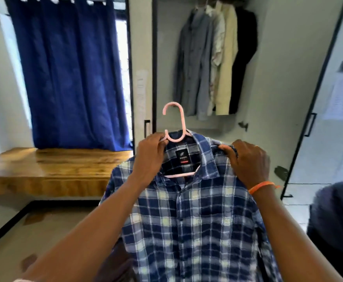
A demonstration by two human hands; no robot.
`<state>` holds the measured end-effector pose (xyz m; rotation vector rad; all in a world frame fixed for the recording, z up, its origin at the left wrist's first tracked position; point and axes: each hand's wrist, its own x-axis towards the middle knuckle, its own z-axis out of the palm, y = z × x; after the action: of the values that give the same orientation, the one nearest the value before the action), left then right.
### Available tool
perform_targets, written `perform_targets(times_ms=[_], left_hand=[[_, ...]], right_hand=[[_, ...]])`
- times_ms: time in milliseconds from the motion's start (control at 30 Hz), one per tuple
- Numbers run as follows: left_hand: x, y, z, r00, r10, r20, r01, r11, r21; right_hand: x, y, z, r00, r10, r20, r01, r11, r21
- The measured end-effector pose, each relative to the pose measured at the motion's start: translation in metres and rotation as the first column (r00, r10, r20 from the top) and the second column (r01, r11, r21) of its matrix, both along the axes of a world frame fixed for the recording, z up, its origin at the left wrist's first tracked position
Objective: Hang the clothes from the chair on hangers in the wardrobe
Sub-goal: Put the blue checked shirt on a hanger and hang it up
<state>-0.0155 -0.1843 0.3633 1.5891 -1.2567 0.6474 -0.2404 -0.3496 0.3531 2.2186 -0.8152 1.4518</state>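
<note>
Wardrobe (268, 98) holds five garments (211, 64); two hands grip one plaid shirt (197, 220).

Both forearms are bare — no sleeves reach into view. The right hand (246, 161) has a thin orange band (261, 187) around its wrist, one loose end sticking out, and a slim ring — barely visible — on one finger. The left hand (149, 157) wears nothing.

The plaid shirt (197, 220) runs off the bottom edge, so no hem visible. The pink hanger (175, 127) has both its arms buried under the collar. The label (181, 157) text is too small to read. Clothes in the wardrobe (213, 58) are blurry, and their hangers are mostly cut off up top.
</note>
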Motion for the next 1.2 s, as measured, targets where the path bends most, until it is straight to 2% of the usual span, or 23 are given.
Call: perform_targets(times_ms=[100, 200, 300, 467, 600, 833, 1100, 1200], left_hand=[[0.012, -0.075, -0.009, 0.999, -0.042, -0.011, 0.042, 0.999, 0.021], [0.023, -0.139, -0.023, 0.999, -0.004, 0.033, 0.003, 1.000, 0.017], [0.026, -0.195, -0.031, 0.999, -0.022, 0.028, 0.022, 1.000, -0.004], [0.059, -0.290, -0.025, 0.997, -0.075, -0.002, 0.074, 0.994, 0.079], [0.092, -0.365, -0.011, 0.999, -0.003, -0.048, 0.004, 0.999, 0.035], [0.146, -0.486, 0.018, 0.952, 0.246, -0.184, -0.253, 0.968, -0.012], [0.234, -0.610, 0.110, 0.938, 0.309, -0.158, -0.330, 0.934, -0.134], [0.273, -0.643, 0.160, 0.946, 0.225, -0.235, -0.262, 0.955, -0.141]], right_hand=[[-0.001, -0.051, 0.006, 0.995, -0.090, -0.032, 0.089, 0.995, -0.036], [0.005, -0.104, 0.011, 0.988, -0.149, -0.040, 0.148, 0.988, -0.032], [0.013, -0.161, 0.024, 0.980, -0.199, -0.019, 0.199, 0.980, -0.027], [0.048, -0.238, 0.043, 0.968, -0.246, 0.048, 0.246, 0.969, 0.000], [0.094, -0.296, 0.055, 0.966, -0.252, 0.056, 0.252, 0.968, 0.002], [0.183, -0.410, 0.086, 0.973, -0.221, 0.061, 0.224, 0.973, -0.061], [0.283, -0.519, 0.209, 0.982, -0.091, 0.165, 0.103, 0.992, -0.066], [0.323, -0.542, 0.266, 0.987, -0.048, 0.152, 0.065, 0.992, -0.107]])
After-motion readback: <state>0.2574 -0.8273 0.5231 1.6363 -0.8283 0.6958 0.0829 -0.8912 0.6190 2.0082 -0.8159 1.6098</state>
